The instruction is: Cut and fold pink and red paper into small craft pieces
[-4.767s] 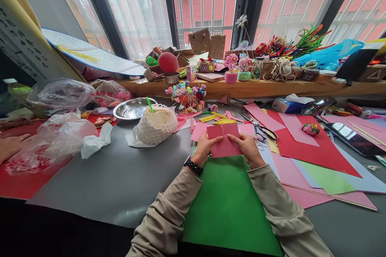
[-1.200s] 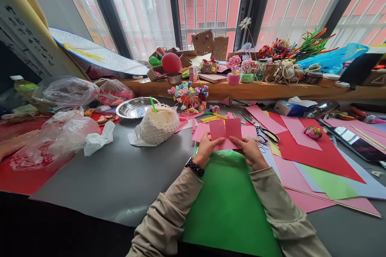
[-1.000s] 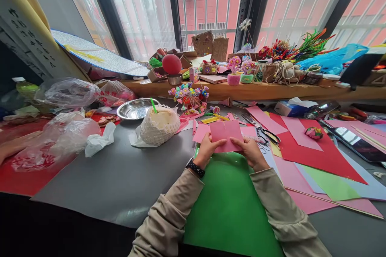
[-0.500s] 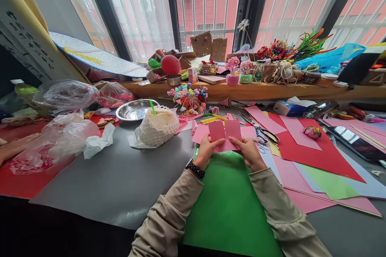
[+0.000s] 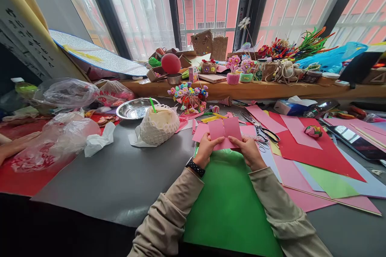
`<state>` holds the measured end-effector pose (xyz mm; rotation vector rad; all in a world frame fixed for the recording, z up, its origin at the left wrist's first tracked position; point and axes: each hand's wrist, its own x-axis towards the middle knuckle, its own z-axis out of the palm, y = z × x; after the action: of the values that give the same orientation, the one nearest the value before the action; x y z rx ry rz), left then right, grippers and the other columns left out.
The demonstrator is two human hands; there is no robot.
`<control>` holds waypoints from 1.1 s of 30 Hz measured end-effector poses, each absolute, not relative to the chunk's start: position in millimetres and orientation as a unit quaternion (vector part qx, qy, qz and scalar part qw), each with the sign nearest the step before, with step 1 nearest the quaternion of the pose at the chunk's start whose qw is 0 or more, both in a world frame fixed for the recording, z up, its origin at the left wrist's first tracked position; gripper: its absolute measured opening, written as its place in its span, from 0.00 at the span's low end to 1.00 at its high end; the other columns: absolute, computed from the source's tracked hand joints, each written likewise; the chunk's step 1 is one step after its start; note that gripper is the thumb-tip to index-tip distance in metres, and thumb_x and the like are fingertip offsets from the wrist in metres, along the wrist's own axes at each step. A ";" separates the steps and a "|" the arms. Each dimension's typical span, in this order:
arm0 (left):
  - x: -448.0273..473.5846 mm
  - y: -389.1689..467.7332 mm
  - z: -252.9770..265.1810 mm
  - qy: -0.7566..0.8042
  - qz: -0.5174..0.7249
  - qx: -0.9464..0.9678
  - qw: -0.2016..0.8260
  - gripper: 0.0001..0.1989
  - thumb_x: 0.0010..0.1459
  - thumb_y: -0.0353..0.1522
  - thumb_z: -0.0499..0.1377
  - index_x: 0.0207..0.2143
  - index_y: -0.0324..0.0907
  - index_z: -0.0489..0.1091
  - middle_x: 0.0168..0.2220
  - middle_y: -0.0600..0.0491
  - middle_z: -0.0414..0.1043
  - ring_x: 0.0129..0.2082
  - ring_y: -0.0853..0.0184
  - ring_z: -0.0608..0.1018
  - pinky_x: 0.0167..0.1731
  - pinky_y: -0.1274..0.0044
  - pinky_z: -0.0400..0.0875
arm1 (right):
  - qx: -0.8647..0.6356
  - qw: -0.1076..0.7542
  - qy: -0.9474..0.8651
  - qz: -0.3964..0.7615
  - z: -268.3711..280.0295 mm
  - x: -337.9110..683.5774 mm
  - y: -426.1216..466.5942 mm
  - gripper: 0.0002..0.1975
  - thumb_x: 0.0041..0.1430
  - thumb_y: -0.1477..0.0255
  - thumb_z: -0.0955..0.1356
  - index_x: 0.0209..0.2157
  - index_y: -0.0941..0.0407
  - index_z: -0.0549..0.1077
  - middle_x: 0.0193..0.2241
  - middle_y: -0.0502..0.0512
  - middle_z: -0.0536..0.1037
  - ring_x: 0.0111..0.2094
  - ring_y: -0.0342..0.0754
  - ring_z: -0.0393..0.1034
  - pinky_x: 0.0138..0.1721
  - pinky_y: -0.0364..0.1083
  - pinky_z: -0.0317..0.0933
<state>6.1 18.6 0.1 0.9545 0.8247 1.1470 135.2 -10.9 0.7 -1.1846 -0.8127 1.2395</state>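
Between my two hands is a piece of pink paper (image 5: 224,130) with a slit or gap running down from its top middle. My left hand (image 5: 206,149), with a dark watch at the wrist, pinches its lower left part, thumb on the near side. On the lower right part, my right hand (image 5: 249,151) pinches it the same way. The paper is held up over the far end of a green sheet (image 5: 230,200). Fingers behind the paper are hidden. Scissors (image 5: 269,134) lie just right of my right hand.
A coconut in white foam net (image 5: 158,126) with a green straw stands left, beside a metal plate (image 5: 129,109). Coloured paper sheets (image 5: 319,156) and a phone (image 5: 356,140) lie right. Another person's hand (image 5: 21,144) rests by plastic bags at far left.
The two upper flaps of the pink paper have come closer together, narrowing the gap between them. Both hands keep their grip in nearly the same place.
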 end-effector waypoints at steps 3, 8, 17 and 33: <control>6.1 18.3 -0.2 0.376 0.507 0.414 0.656 0.24 0.33 0.31 0.64 0.35 0.36 0.60 0.30 0.49 0.70 0.26 0.69 0.73 0.30 0.75 0.67 | -0.494 0.593 -0.332 0.543 0.5 133.2 -10.7 0.13 0.33 0.68 0.71 0.24 0.61 0.70 0.19 0.50 0.74 0.19 0.42 0.67 0.20 0.41 0.62; 6.2 16.6 0.3 0.375 0.513 0.406 0.657 0.24 0.34 0.31 0.64 0.36 0.36 0.60 0.30 0.48 0.70 0.26 0.70 0.73 0.30 0.76 0.67 | -0.480 0.595 -0.305 0.568 1.7 131.5 -10.7 0.12 0.33 0.69 0.71 0.23 0.60 0.70 0.18 0.50 0.74 0.19 0.42 0.68 0.20 0.40 0.61; 5.2 17.8 -1.5 0.347 0.500 0.421 0.672 0.24 0.35 0.31 0.63 0.37 0.36 0.61 0.31 0.48 0.70 0.28 0.69 0.73 0.32 0.75 0.67 | -0.481 0.586 -0.314 0.572 4.4 132.9 -13.8 0.12 0.35 0.69 0.70 0.26 0.59 0.70 0.20 0.50 0.74 0.20 0.42 0.67 0.20 0.40 0.62; 9.6 15.1 1.2 0.356 0.515 0.390 0.675 0.21 0.36 0.30 0.62 0.35 0.36 0.61 0.30 0.49 0.69 0.26 0.70 0.72 0.30 0.75 0.67 | -0.475 0.601 -0.293 0.572 -0.3 129.6 -9.8 0.08 0.36 0.71 0.70 0.22 0.59 0.70 0.18 0.48 0.74 0.19 0.41 0.67 0.21 0.40 0.63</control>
<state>9.6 15.1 1.2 0.8780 0.8018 1.1575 129.6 -9.8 -0.3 -1.0997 -0.6796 1.3263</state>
